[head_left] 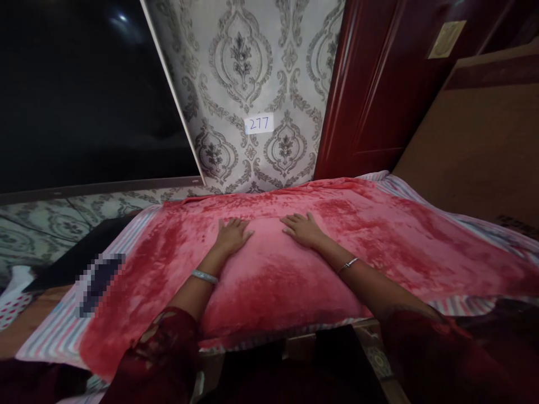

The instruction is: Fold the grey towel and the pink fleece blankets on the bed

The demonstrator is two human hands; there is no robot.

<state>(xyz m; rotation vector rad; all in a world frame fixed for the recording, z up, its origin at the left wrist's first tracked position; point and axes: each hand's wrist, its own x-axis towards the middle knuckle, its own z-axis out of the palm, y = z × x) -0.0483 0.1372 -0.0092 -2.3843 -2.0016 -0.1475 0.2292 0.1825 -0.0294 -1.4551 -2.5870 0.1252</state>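
A pillow-shaped mound of pink and red plush [278, 269] bulges up in the middle of a red plush blanket [379, 235]. Whether it is a separate pillow or a padded part under the cloth, I cannot tell. My left hand [233, 234] lies flat on its far left corner, fingers stretched out and palm down. On the far right corner rests my right hand [301, 229], also flat with fingers apart. Neither hand grasps anything. Under the blanket shows a striped cloth [54, 331], which sticks out at the left, right and front edges.
A large black screen [84, 95] stands at the back left. Behind are patterned wallpaper with a white label [259, 123] reading 277, and a dark red door [370, 84]. At right stands a brown cardboard-like panel [484, 134]. A blurred dark item [101, 283] lies at left.
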